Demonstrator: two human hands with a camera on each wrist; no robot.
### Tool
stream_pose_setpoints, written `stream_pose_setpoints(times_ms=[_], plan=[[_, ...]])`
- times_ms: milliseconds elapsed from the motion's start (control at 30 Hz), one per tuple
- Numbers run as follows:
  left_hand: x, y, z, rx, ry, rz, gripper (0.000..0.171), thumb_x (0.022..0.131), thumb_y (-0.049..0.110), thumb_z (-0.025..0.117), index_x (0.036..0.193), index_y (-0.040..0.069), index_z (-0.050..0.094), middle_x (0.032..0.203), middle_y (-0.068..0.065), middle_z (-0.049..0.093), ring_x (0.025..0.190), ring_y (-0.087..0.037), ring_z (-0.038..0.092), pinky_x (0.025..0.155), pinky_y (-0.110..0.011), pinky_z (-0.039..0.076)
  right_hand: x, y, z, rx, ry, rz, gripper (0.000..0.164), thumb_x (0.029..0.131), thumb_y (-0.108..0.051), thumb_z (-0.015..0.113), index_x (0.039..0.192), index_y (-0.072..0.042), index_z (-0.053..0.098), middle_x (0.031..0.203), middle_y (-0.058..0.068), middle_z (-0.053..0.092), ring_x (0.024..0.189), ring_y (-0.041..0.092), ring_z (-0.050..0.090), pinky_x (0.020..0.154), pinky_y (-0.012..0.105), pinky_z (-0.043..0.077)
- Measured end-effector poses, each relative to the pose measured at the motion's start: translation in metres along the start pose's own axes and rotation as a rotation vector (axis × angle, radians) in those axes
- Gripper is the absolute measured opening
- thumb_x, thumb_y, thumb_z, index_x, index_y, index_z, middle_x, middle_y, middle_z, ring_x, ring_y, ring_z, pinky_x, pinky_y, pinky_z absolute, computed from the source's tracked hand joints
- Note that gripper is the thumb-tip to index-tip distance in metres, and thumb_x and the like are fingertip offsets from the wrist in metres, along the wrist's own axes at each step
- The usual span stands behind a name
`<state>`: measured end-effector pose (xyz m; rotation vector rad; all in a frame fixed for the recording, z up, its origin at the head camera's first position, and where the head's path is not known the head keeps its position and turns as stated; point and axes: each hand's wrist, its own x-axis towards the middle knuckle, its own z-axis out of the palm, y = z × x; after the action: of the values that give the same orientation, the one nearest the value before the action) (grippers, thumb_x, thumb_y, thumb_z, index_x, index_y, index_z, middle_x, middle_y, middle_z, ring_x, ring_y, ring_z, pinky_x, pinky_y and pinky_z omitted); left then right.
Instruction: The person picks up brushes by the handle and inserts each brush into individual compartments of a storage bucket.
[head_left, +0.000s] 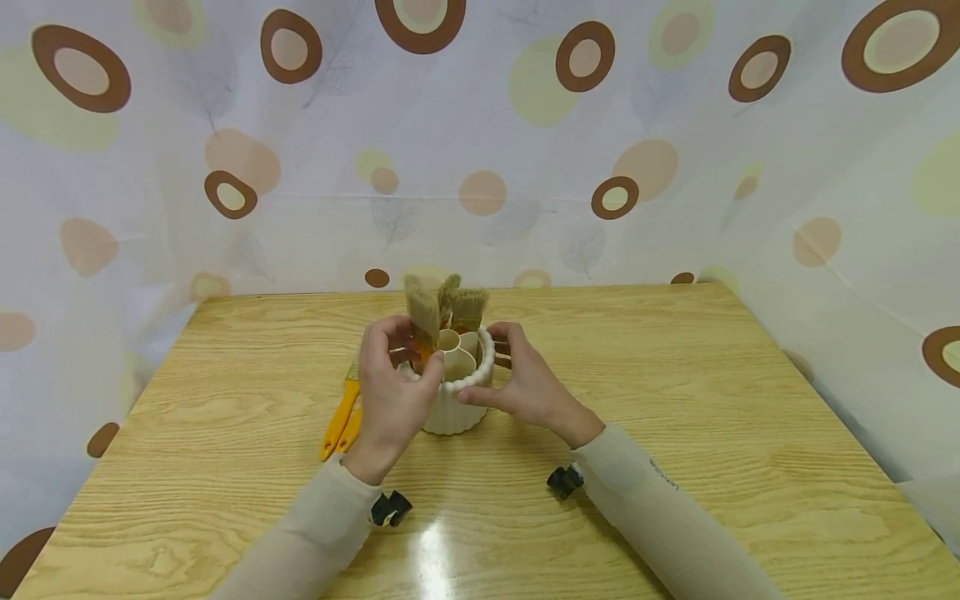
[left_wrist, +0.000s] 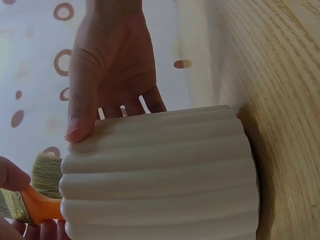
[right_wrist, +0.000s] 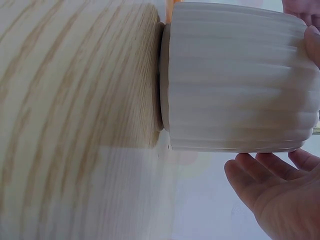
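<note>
A cream ribbed brush holder (head_left: 450, 412) with a beaded rim and round inner compartments stands upright on the table. My left hand (head_left: 393, 383) pinches a paintbrush (head_left: 422, 310), bristles up, at its left side. In the left wrist view, the orange handle (left_wrist: 47, 209) of this brush reaches down past the holder's rim, and my left fingertips are around its metal band. My right hand (head_left: 528, 383) grips the holder's right side near the top, thumb in front and fingers behind. Two more paintbrushes, one with flat bristles (head_left: 470, 307), stand bristles up in the back compartments.
Left of the holder, paintbrushes with yellow-orange handles (head_left: 339, 425) lie on the wooden table (head_left: 675, 400), partly hidden behind my left hand. A patterned cloth (head_left: 480, 150) hangs behind the table and along its sides.
</note>
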<state>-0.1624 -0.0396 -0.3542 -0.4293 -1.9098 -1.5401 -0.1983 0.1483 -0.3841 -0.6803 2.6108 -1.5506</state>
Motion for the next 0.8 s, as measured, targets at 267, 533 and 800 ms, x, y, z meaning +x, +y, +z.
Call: stream_pose_setpoints(times_ms=[267, 533, 800], plan=[[0.0, 0.029, -0.003, 0.034, -0.006, -0.029, 0.04, 0.073, -0.015, 0.066, 0.109, -0.014, 0.048, 0.098, -0.028, 0.048, 0.084, -0.042, 0.048, 0.073, -0.048, 0.045, 0.0, 0.002, 0.0, 0.0, -0.002, 0.011, 0.088, 0.073, -0.043, 0.081, 0.137, -0.012, 0.029, 0.136, 0.004, 0.039, 0.127, 0.026, 0.043, 0.104, 0.047, 0.037], [-0.005, -0.01, 0.001, 0.082, -0.022, -0.046, 0.042, 0.075, -0.006, 0.07, 0.111, -0.004, 0.049, 0.1, -0.017, 0.05, 0.089, -0.029, 0.048, 0.076, -0.04, 0.041, 0.0, 0.002, 0.0, 0.003, -0.004, 0.013, 0.091, 0.073, -0.043, 0.081, 0.139, -0.011, 0.028, 0.138, 0.007, 0.037, 0.127, 0.028, 0.042, 0.104, 0.048, 0.037], [-0.008, -0.015, 0.002, 0.14, -0.035, -0.075, 0.045, 0.073, -0.002, 0.072, 0.112, -0.002, 0.049, 0.099, -0.014, 0.049, 0.094, -0.028, 0.045, 0.077, -0.037, 0.037, 0.0, 0.002, 0.001, -0.001, 0.002, 0.017, 0.092, 0.072, -0.045, 0.081, 0.138, -0.011, 0.028, 0.138, 0.007, 0.037, 0.127, 0.029, 0.042, 0.104, 0.048, 0.037]])
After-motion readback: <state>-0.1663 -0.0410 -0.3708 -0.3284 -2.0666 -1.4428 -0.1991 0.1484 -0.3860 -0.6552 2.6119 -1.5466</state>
